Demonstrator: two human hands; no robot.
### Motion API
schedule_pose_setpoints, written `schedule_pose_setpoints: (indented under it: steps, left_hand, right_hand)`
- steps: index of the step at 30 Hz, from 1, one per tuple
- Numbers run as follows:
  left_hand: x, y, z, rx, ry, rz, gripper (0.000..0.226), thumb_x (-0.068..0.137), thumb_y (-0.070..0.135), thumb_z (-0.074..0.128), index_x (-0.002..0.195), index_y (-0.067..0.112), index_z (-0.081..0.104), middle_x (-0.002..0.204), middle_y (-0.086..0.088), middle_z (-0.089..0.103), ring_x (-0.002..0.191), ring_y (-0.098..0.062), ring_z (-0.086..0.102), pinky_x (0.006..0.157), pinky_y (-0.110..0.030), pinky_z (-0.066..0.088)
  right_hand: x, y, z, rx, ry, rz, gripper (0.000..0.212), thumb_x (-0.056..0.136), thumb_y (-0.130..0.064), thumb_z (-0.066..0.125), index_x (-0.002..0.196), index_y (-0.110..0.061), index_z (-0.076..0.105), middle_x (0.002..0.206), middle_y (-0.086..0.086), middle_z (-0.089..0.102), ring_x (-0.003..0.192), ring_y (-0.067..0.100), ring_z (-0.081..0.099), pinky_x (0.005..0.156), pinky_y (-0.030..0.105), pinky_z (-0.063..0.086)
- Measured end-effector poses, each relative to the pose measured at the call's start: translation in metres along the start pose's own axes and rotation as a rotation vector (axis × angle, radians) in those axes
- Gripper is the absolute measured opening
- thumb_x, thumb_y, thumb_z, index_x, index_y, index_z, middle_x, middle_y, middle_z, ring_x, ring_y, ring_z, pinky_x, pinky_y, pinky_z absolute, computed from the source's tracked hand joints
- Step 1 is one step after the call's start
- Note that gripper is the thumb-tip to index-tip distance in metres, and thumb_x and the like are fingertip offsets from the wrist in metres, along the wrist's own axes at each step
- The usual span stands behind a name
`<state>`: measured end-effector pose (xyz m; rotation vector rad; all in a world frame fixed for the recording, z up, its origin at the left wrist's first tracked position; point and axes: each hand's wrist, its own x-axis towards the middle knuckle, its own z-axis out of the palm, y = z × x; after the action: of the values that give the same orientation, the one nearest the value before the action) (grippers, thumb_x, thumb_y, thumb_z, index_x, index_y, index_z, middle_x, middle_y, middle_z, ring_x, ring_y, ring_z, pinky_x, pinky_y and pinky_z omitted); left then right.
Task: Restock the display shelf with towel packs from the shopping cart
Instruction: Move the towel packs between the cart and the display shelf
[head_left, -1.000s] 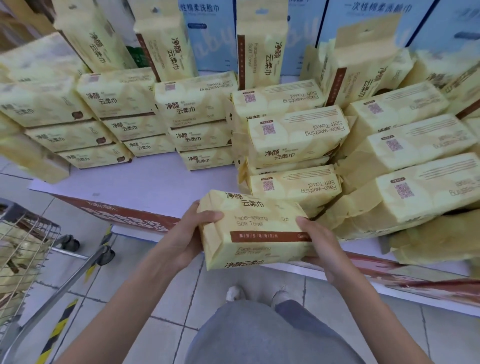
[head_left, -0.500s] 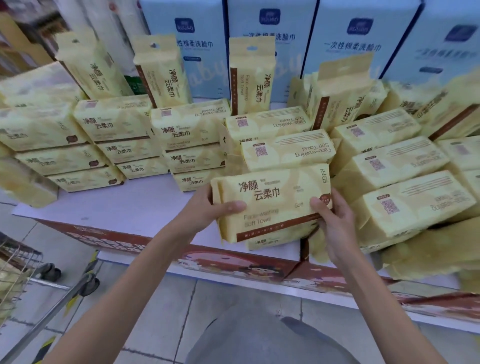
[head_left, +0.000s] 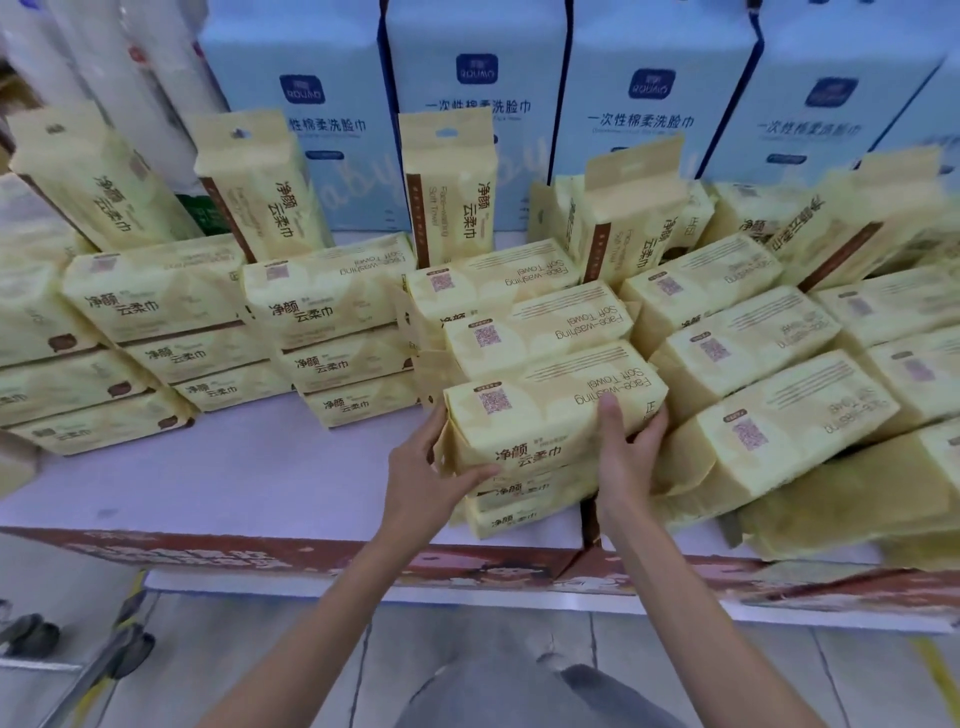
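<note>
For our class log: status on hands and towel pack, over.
Left hand, right hand gripping towel pack. Pack atop front stack on shelf. Nothing blocking.

The front towel pack (head_left: 550, 410) is showing 净颜 云柔巾 on its near face, while "Face-washing Soft Towel" is running upside down across its top, beside a QR code sticker (head_left: 493, 401) whose caption is too small to read. The pack beneath it (head_left: 519, 491) is repeating 净颜 云柔巾. The stacked packs (head_left: 156, 296) on the left are carrying the same characters, and the upright pack (head_left: 452, 208) is bearing them vertically with "Face-washing Soft Towel" alongside. The blue boxes (head_left: 441, 31) behind are reading 一次性棉柔洗脸巾 under a dark badge (head_left: 477, 69) whose brand lettering is blurring out.
</note>
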<state>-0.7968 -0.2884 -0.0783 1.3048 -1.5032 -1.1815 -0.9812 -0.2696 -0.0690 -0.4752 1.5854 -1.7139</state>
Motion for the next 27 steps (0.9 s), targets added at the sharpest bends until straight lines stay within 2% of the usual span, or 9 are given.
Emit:
schedule_pose_setpoints:
  steps: [4, 7, 10, 14, 16, 19, 22, 24, 27]
  left_hand:
    - [0.003, -0.013, 0.009, 0.034, 0.019, 0.051, 0.094, 0.061, 0.017, 0.086, 0.142, 0.007, 0.04, 0.137, -0.001, 0.054, 0.127, 0.007, 0.042, 0.103, -0.021, 0.042]
    - [0.007, -0.018, 0.009, 0.062, 0.019, 0.066, 0.095, 0.061, 0.015, 0.087, 0.143, 0.006, 0.039, 0.137, -0.001, 0.053, 0.125, 0.015, 0.039, 0.103, -0.017, 0.04]
    - [0.006, -0.016, 0.009, 0.057, -0.003, 0.056, 0.098, 0.062, 0.025, 0.083, 0.145, 0.007, 0.034, 0.141, 0.0, 0.049, 0.128, 0.014, 0.036, 0.104, -0.016, 0.038]
    - [-0.003, -0.019, 0.014, 0.011, -0.021, 0.01, 0.099, 0.066, 0.033, 0.082, 0.148, 0.016, 0.029, 0.145, 0.004, 0.046, 0.133, -0.001, 0.041, 0.105, -0.028, 0.042]
    - [-0.009, -0.023, 0.015, 0.003, -0.004, -0.024, 0.097, 0.066, 0.042, 0.083, 0.147, 0.023, 0.033, 0.143, 0.009, 0.048, 0.132, -0.003, 0.042, 0.103, -0.027, 0.045]
    - [-0.021, -0.026, 0.014, 0.026, 0.024, -0.068, 0.093, 0.063, 0.059, 0.073, 0.144, 0.031, 0.036, 0.141, 0.013, 0.049, 0.13, -0.004, 0.045, 0.1, -0.023, 0.045]
    - [-0.037, -0.027, 0.015, 0.077, 0.108, -0.117, 0.092, 0.062, 0.066, 0.066, 0.142, 0.033, 0.034, 0.143, 0.015, 0.043, 0.132, -0.004, 0.041, 0.109, -0.032, 0.037]
    - [-0.048, -0.029, 0.017, 0.105, 0.143, -0.153, 0.092, 0.063, 0.066, 0.065, 0.143, 0.033, 0.033, 0.145, 0.015, 0.04, 0.133, -0.006, 0.038, 0.11, -0.033, 0.035]
    - [-0.066, -0.034, 0.019, 0.166, 0.149, -0.203, 0.075, 0.077, 0.048, 0.072, 0.141, 0.028, 0.038, 0.145, 0.012, 0.042, 0.133, -0.008, 0.039, 0.109, -0.035, 0.036]
  right_hand:
    - [-0.001, 0.004, -0.001, -0.027, 0.026, 0.007, 0.075, 0.093, -0.033, 0.054, 0.152, -0.03, 0.008, 0.148, -0.007, 0.036, 0.132, 0.011, 0.038, 0.102, 0.028, 0.034]
    - [-0.001, 0.006, -0.001, -0.057, 0.021, 0.035, 0.081, 0.09, -0.04, 0.054, 0.152, -0.03, 0.004, 0.148, -0.009, 0.035, 0.133, 0.011, 0.036, 0.108, 0.032, 0.032]
    - [-0.003, 0.008, -0.002, -0.084, 0.013, 0.055, 0.095, 0.077, -0.057, 0.056, 0.152, -0.033, 0.003, 0.15, -0.009, 0.034, 0.136, 0.013, 0.036, 0.114, 0.041, 0.03]
    - [-0.009, 0.01, -0.004, -0.179, 0.005, 0.032, 0.09, 0.081, -0.058, 0.048, 0.152, -0.03, 0.001, 0.154, -0.007, 0.028, 0.139, 0.014, 0.03, 0.115, 0.041, 0.028]
    - [-0.015, 0.012, -0.007, -0.253, -0.014, 0.013, 0.095, 0.078, -0.064, 0.046, 0.152, -0.029, -0.003, 0.157, -0.006, 0.022, 0.142, 0.014, 0.024, 0.116, 0.043, 0.024]
    - [-0.026, 0.019, -0.016, -0.332, -0.087, -0.023, 0.1, 0.079, -0.072, 0.049, 0.152, -0.028, -0.002, 0.158, -0.01, 0.017, 0.144, 0.01, 0.017, 0.118, 0.041, 0.02]
    - [-0.037, 0.03, -0.032, -0.395, -0.254, 0.02, 0.081, 0.085, -0.055, 0.052, 0.152, -0.029, 0.015, 0.152, -0.014, 0.029, 0.139, 0.006, 0.027, 0.113, 0.032, 0.026]
    - [-0.041, 0.041, -0.045, -0.468, -0.343, 0.08, 0.064, 0.092, -0.041, 0.053, 0.149, -0.027, 0.026, 0.149, -0.012, 0.036, 0.137, 0.009, 0.032, 0.111, 0.033, 0.029]
    - [-0.043, 0.047, -0.06, -0.586, -0.515, 0.204, 0.054, 0.096, -0.027, 0.051, 0.147, -0.021, 0.033, 0.142, -0.01, 0.04, 0.134, 0.011, 0.038, 0.102, 0.023, 0.031]
